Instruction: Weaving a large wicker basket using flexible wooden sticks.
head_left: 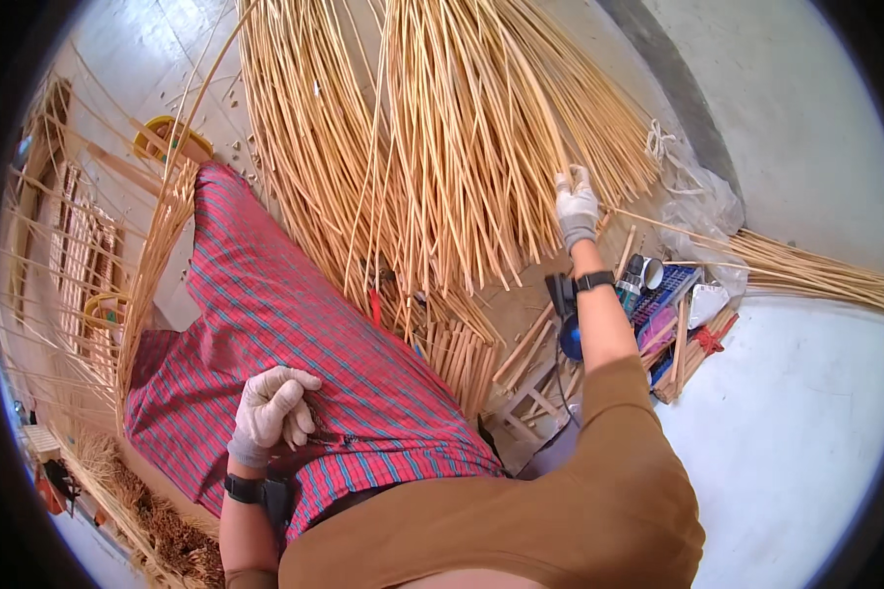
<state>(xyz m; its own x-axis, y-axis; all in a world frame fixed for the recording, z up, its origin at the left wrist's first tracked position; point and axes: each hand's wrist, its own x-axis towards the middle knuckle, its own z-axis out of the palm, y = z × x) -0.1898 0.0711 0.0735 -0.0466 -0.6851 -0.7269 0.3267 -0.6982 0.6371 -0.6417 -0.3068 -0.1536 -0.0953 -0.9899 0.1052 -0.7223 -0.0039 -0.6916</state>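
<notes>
- Head view: the right hand (577, 204), in a pale glove, reaches out to the right margin of the large bundle of cane rods (462, 128), its fingers up against the outermost rods; whether they are clamped on any, I cannot tell
- That bundle lies on the floor (786, 422), mostly to the left of the right hand and beyond it, its near ends fanned toward the person
- Another bundle of rods (295, 108) lies along its left side
- The left hand (273, 410), gloved too, is over the red checked cloth (304, 304) on the lap, well apart from the rods, fingers curled; a dark thing shows by them, but I cannot tell if it is gripped
- Just beyond the right hand's wrist, toward the right, are a clear plastic bag (702, 201) and a blue basket (663, 294)
- A woven cane frame (157, 265) stands left of the cloth
</notes>
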